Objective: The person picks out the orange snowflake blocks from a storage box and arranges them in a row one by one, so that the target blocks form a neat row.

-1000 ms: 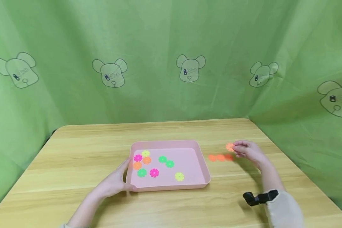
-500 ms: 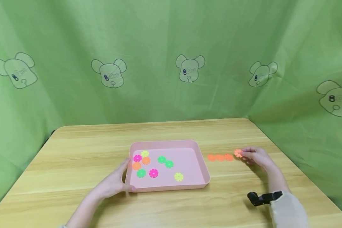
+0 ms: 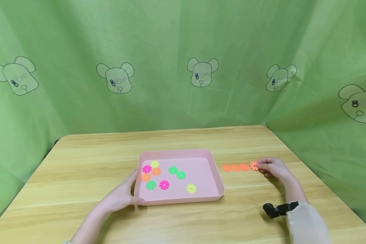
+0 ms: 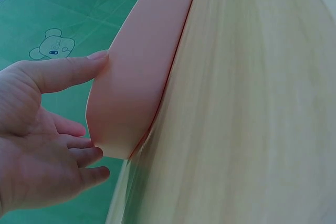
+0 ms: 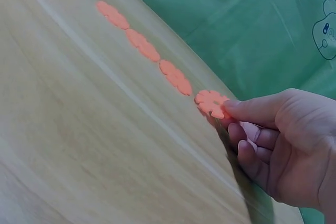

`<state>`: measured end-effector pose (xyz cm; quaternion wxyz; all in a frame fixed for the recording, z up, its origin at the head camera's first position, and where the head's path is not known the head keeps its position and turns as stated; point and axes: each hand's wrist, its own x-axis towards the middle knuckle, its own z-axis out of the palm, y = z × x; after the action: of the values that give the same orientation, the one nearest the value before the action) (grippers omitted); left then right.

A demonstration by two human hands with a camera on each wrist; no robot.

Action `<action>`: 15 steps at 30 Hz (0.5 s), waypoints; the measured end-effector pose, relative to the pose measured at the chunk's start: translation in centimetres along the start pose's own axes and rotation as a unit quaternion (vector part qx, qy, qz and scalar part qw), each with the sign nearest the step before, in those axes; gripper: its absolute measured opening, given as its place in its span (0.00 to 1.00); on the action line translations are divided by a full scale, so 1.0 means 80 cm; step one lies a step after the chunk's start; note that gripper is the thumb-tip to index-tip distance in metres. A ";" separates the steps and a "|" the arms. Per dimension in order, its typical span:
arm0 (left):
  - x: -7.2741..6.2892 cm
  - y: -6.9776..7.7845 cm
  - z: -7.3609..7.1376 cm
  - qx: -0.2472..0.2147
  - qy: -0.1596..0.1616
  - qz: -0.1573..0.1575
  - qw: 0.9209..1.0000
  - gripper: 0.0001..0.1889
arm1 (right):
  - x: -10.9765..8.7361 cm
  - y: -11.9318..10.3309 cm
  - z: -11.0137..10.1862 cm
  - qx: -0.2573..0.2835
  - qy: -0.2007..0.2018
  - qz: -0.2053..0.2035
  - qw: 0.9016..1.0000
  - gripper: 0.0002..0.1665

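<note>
One orange plastic flower disc [image 3: 254, 165] is sitting pinched in my right hand [image 3: 273, 168], right of the pink rectangular tray [image 3: 183, 201] my relaxed left hand [image 3: 122, 195] is touching; overshooting could jostle neighbouring discs [image 3: 244, 167].

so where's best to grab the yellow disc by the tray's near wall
Probably pinch the yellow disc by opposite edges, coming from above and slightly from the right: it looks flat on the floor of the tray, so only its thin notched edge offers a hold. There is bare floor to its right, while the near wall would likely crowd a grip from the front.
</note>
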<state>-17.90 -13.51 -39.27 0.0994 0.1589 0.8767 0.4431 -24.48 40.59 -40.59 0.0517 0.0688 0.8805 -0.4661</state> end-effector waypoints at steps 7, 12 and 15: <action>0.000 0.002 0.000 -0.008 -0.003 0.002 1.000 0.57 | 0.000 -0.002 0.002 -0.016 0.006 0.003 1.000 0.22; -0.001 0.003 -0.001 -0.004 -0.003 0.003 1.000 0.57 | 0.002 -0.002 0.005 -0.022 0.014 0.004 1.000 0.23; -0.002 0.002 -0.002 -0.003 -0.004 0.005 1.000 0.57 | 0.003 -0.002 0.007 -0.028 0.021 0.004 0.999 0.22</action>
<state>-17.75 -13.60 -39.01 0.1013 0.1646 0.8741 0.4455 -24.74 40.04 -40.83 0.0375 0.0808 0.8938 -0.4395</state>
